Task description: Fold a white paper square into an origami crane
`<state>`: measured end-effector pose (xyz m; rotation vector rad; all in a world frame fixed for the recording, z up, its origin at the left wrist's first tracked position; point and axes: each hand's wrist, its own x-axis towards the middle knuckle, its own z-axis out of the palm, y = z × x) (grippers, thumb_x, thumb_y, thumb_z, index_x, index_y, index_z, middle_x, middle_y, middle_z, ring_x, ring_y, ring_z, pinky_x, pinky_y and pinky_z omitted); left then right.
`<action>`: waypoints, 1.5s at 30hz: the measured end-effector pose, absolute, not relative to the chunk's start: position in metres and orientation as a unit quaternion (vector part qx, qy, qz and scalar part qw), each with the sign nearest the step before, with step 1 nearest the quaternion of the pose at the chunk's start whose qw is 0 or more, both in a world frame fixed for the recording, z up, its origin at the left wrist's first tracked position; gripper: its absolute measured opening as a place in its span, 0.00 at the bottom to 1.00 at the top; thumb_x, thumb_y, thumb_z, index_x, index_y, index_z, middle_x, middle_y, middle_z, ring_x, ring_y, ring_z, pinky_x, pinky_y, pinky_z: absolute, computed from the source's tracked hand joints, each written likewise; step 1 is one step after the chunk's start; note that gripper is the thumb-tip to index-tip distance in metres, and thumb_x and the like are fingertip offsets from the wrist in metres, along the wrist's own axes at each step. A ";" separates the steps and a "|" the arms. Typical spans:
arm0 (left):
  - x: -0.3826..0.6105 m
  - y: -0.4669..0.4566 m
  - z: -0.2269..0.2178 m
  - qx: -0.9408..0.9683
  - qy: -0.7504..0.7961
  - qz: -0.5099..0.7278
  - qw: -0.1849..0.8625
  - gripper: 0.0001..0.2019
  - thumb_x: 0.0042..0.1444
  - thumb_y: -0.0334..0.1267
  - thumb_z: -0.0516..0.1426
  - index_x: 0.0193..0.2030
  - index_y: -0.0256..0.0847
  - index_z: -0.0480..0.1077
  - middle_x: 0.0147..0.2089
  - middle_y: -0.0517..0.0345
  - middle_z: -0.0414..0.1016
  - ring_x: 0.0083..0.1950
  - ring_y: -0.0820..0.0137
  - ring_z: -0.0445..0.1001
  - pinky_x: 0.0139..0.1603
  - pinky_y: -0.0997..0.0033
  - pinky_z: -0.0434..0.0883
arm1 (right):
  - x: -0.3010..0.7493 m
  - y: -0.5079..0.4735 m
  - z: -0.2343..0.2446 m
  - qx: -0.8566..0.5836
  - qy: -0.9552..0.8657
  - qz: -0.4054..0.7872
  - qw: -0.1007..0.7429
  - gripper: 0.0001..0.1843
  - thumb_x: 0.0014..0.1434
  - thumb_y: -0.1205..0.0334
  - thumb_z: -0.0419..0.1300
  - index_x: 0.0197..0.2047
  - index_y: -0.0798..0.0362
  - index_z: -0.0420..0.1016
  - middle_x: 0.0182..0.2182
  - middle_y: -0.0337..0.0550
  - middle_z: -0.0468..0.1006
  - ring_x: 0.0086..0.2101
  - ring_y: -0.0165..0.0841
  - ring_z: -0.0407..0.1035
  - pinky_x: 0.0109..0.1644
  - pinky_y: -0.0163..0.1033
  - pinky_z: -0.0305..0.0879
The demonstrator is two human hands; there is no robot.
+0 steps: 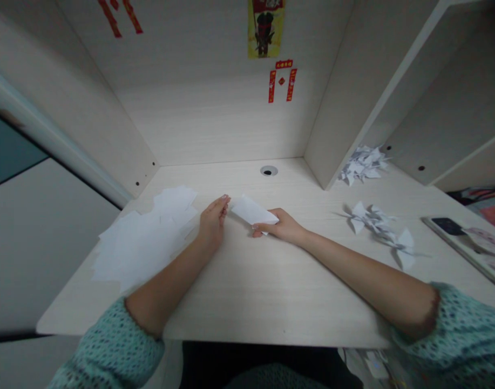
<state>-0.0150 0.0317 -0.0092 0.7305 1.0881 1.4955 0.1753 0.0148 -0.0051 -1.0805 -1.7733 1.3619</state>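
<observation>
As two bare hands work near its middle, a pale wood-grain desk [271,302] spans the frame below a matching back panel [215,108]. Teal openwork sleeves [109,346] reach in from both lower corners, pushed up the forearms. To the left, white paper sheets [137,243] lie fanned across one another, the left forearm crossing in front of their near right side. At far right, a phone [469,246] (its dark camera block turned toward the back) rests on the desktop. Between it and the right forearm sits a loose cluster of folded white paper pieces [377,224], with a denser heap of similar shapes [363,163] farther back beside an upright divider [352,102]. Above, a yellow-and-red picture [265,32] hangs on the panel. The right hand [282,224] grips a folded white paper [249,208] by its near right end, thumb on top, holding it over the desk's middle. The left hand [212,216], nothing visible in its grasp, stands loosely open with fingers slightly bent, just beside the paper's left corner. Smaller still are red printed strips [271,86] below the picture and a round cable hole [269,171] near the desk's rear edge
</observation>
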 end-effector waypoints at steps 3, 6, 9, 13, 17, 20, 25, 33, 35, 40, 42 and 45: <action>-0.015 0.032 -0.010 0.331 0.459 0.629 0.533 0.11 0.42 0.42 0.64 0.32 0.38 0.76 0.39 0.53 0.77 0.39 0.73 0.71 0.43 0.74 0.66 | 0.173 0.014 -0.007 -0.427 -0.659 0.521 0.335 0.19 0.48 0.48 0.63 0.26 0.59 0.78 0.23 0.44 0.79 0.24 0.31 0.68 0.31 0.35 0.62; -0.012 0.029 -0.013 0.395 0.467 0.607 0.508 0.11 0.44 0.42 0.63 0.33 0.38 0.76 0.36 0.55 0.77 0.38 0.72 0.71 0.44 0.72 0.66 | 0.171 0.015 -0.008 -0.427 -0.646 0.527 0.351 0.19 0.48 0.47 0.63 0.27 0.58 0.79 0.26 0.45 0.81 0.27 0.34 0.71 0.36 0.37 0.65; -0.009 0.025 -0.017 0.465 0.478 0.564 0.486 0.10 0.46 0.41 0.61 0.33 0.39 0.75 0.32 0.58 0.76 0.34 0.72 0.71 0.42 0.71 0.66 | 0.169 0.015 -0.009 -0.424 -0.634 0.534 0.365 0.20 0.48 0.46 0.64 0.28 0.58 0.78 0.27 0.47 0.81 0.29 0.36 0.73 0.38 0.39 0.66; -0.008 0.022 -0.019 0.542 0.466 0.516 0.473 0.08 0.48 0.40 0.59 0.33 0.39 0.75 0.31 0.59 0.76 0.34 0.71 0.72 0.40 0.71 0.66 | 0.168 0.015 -0.010 -0.417 -0.625 0.542 0.376 0.20 0.47 0.46 0.63 0.27 0.58 0.78 0.26 0.47 0.81 0.29 0.36 0.74 0.40 0.39 0.67; -0.008 0.021 -0.018 0.580 0.448 0.492 0.469 0.06 0.47 0.38 0.59 0.30 0.39 0.74 0.33 0.58 0.78 0.35 0.69 0.73 0.40 0.71 0.67 | 0.170 0.017 -0.013 -0.403 -0.631 0.545 0.378 0.21 0.48 0.46 0.63 0.31 0.58 0.79 0.27 0.48 0.81 0.30 0.36 0.74 0.42 0.39 0.67; -0.008 0.021 -0.019 0.597 0.441 0.476 0.472 0.06 0.48 0.38 0.59 0.30 0.39 0.74 0.32 0.57 0.78 0.34 0.69 0.74 0.39 0.70 0.67 | 0.171 0.018 -0.015 -0.397 -0.636 0.545 0.376 0.21 0.49 0.47 0.63 0.32 0.59 0.79 0.27 0.47 0.81 0.30 0.35 0.74 0.42 0.39 0.67; -0.007 0.021 -0.021 0.612 0.434 0.464 0.471 0.07 0.50 0.40 0.59 0.31 0.40 0.75 0.33 0.57 0.78 0.35 0.68 0.74 0.41 0.70 0.68 | 0.171 0.018 -0.015 -0.391 -0.631 0.548 0.385 0.19 0.50 0.48 0.63 0.32 0.58 0.79 0.27 0.46 0.81 0.29 0.34 0.74 0.41 0.39 0.67; -0.008 0.019 -0.019 0.610 0.438 0.477 0.456 0.16 0.57 0.48 0.53 0.34 0.39 0.74 0.33 0.56 0.76 0.36 0.69 0.72 0.42 0.70 0.68 | 0.170 0.018 -0.014 -0.408 -0.618 0.544 0.394 0.19 0.51 0.48 0.62 0.33 0.59 0.79 0.27 0.46 0.82 0.30 0.36 0.74 0.42 0.39 0.66; -0.008 0.019 -0.018 0.611 0.443 0.473 0.455 0.17 0.57 0.49 0.52 0.34 0.38 0.74 0.34 0.56 0.76 0.36 0.69 0.72 0.41 0.70 0.68 | 0.170 0.018 -0.014 -0.409 -0.617 0.544 0.395 0.19 0.50 0.48 0.62 0.32 0.59 0.79 0.27 0.47 0.82 0.31 0.36 0.75 0.42 0.39 0.66; -0.007 0.019 -0.020 0.611 0.446 0.470 0.455 0.13 0.53 0.47 0.57 0.30 0.38 0.72 0.31 0.59 0.74 0.35 0.71 0.71 0.41 0.72 0.67 | 0.168 0.017 -0.014 -0.419 -0.606 0.549 0.395 0.21 0.48 0.47 0.64 0.35 0.58 0.78 0.27 0.46 0.81 0.31 0.37 0.74 0.40 0.40 0.66; -0.006 0.019 -0.019 0.608 0.456 0.469 0.450 0.13 0.54 0.47 0.56 0.29 0.38 0.71 0.30 0.59 0.73 0.34 0.71 0.71 0.40 0.72 0.67 | 0.168 0.017 -0.017 -0.403 -0.607 0.557 0.398 0.22 0.49 0.46 0.64 0.36 0.58 0.78 0.27 0.46 0.81 0.31 0.37 0.74 0.41 0.40 0.66; -0.006 0.019 -0.018 0.602 0.463 0.472 0.447 0.13 0.55 0.46 0.55 0.29 0.38 0.70 0.29 0.59 0.73 0.34 0.71 0.70 0.41 0.72 0.66 | 0.169 0.020 -0.020 -0.361 -0.583 0.592 0.424 0.27 0.53 0.39 0.57 0.33 0.57 0.79 0.28 0.47 0.81 0.31 0.37 0.74 0.43 0.42 0.65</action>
